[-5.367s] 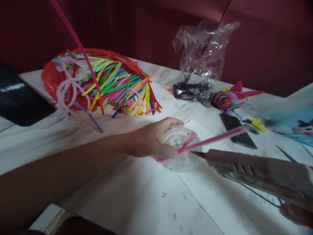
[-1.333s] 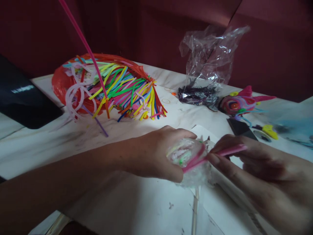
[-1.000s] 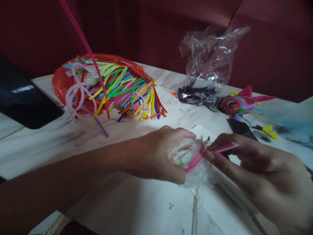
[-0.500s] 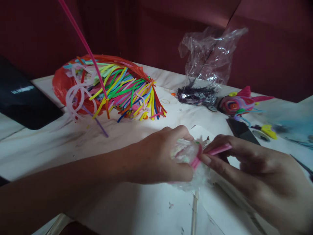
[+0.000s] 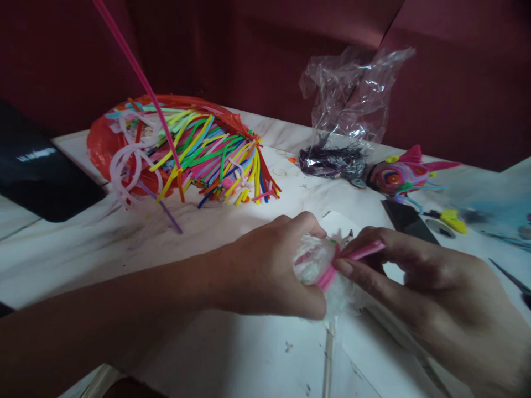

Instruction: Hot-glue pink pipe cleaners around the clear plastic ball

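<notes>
My left hand (image 5: 269, 268) is wrapped around a crumpled clear plastic bundle (image 5: 309, 260), low in the middle of the view. A pink pipe cleaner (image 5: 367, 250) runs across the bundle's right side. Its free end sticks out to the right, pinched between the thumb and fingers of my right hand (image 5: 431, 298). The two hands are close together, and loose plastic hangs below them. The bundle's far side and what it contains are hidden. A white sheet (image 5: 332, 221) lies behind the hands.
Colourful pipe cleaners (image 5: 224, 160) spill from a red plastic bag (image 5: 99, 146) at left. A clear bag of dark strands (image 5: 332, 160), a pink fish-like figure (image 5: 398, 176), a black flat object (image 5: 406, 221), a tape roll (image 5: 440, 228) and scissors (image 5: 512, 276) lie at right.
The pinched end of the pink pipe cleaner has moved slightly left with my right hand. My left hand keeps its hold, and the bundle has turned a little. The view has shifted slightly.
</notes>
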`<state>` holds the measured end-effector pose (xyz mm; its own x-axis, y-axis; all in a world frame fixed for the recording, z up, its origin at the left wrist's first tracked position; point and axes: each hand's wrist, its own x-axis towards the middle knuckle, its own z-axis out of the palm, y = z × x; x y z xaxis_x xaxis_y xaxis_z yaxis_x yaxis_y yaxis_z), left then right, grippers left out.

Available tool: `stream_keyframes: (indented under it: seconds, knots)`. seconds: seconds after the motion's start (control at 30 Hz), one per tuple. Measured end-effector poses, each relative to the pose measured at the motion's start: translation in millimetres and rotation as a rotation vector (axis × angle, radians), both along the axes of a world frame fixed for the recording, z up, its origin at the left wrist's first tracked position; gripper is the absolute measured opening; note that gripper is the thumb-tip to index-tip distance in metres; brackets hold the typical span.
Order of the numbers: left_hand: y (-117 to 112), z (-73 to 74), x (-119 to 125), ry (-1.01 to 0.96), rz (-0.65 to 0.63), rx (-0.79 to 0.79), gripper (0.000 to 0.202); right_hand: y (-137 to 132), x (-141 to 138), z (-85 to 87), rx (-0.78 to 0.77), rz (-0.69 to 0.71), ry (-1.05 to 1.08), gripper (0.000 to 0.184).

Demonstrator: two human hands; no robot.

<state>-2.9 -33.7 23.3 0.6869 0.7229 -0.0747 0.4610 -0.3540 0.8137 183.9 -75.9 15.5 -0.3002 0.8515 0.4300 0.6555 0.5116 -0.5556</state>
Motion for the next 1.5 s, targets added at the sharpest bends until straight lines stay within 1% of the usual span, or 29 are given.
stream_keyframes:
  seconds: [0.07,0.2,0.33,0.4,0.53,0.6,0.7,0.87,0.93,1.03,1.2,1.27,1.37,1.5]
  knots:
    - [0,-0.9,1,-0.003,-0.003,-0.006,0.049,-1,1,-0.9,-0.024,-0.004,0.009,0.016]
    - [-2,-2.5,3,-0.018,0.046,-0.012,0.051,-1,0,0.4,-0.046,0.008,0.034,0.017]
    - [-2,1.0,4,0.003,0.018,-0.037,0.049,-4,0,2.5,-0.057,0.015,0.044,0.017]
    - [-2,3.2,3,0.015,0.011,-0.056,0.05,-4,3,1.5,-0.087,0.018,0.048,0.016]
    - [-3,4.3,2,0.019,0.051,-0.05,0.053,-1,11,-3.8,-0.143,0.013,0.071,0.013]
    - [-3,3.4,1,0.01,0.018,-0.035,0.053,1,13,-5.3,-0.127,0.009,0.086,0.01]
    - [-1,1.4,-1,-0.02,-0.029,-0.026,0.053,1,11,-3.7,-0.08,-0.008,0.103,0.012]
    - [2,-0.9,-2,-0.041,-0.069,-0.084,0.056,-2,7,0.4,-0.1,-0.023,0.101,0.012]
    - [2,-1.4,-2,-0.048,-0.052,-0.097,0.057,-1,7,0.8,-0.084,-0.018,0.084,0.012]
    - [1,-2.0,0,-0.051,-0.041,-0.112,0.053,0,7,1.1,-0.054,-0.008,0.079,0.012]
    - [0,-3.5,4,-0.101,0.034,-0.069,0.044,-2,5,2.9,-0.044,-0.01,0.065,0.013]
    - [0,-3.6,5,-0.107,0.034,-0.073,0.041,-2,3,4.2,-0.03,-0.017,0.066,0.014]
    - [0,-3.3,6,-0.116,0.04,-0.076,0.038,-3,1,5.2,-0.05,-0.016,0.069,0.016]
    - [-1,-2.2,5,-0.121,0.041,-0.062,0.039,-3,0,5.4,-0.049,-0.025,0.076,0.017]
